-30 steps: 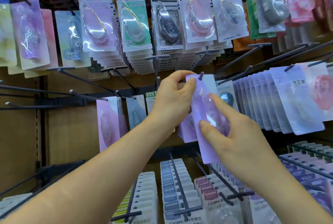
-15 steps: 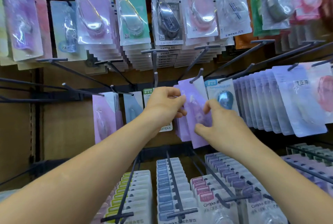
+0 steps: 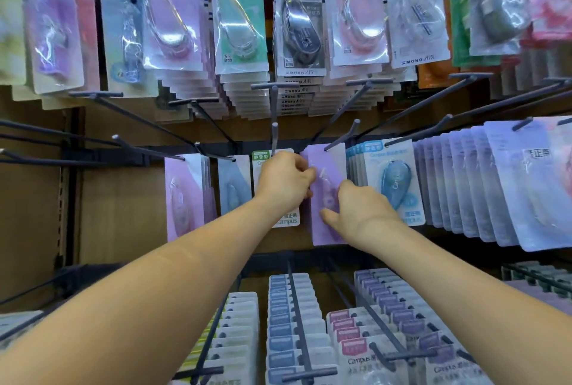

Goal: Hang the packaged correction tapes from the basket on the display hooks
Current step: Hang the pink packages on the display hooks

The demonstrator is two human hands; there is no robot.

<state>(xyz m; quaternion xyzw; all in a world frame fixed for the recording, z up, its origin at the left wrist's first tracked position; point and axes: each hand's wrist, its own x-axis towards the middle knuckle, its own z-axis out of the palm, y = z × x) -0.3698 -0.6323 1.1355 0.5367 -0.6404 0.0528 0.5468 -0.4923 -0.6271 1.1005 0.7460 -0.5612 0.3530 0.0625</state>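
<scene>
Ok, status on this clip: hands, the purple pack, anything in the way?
Left hand pinches left edge of purple pack; right hand grips its lower right. Pack's top is threaded on the hook. Blue packs close on its right, not blocking.

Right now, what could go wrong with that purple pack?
The purple pack seems threaded on its hook, and the left hand and right hand both grip it. A tug while letting go might drag it back off. The right hand is close to the blue packs and could knock them crooked.
</scene>
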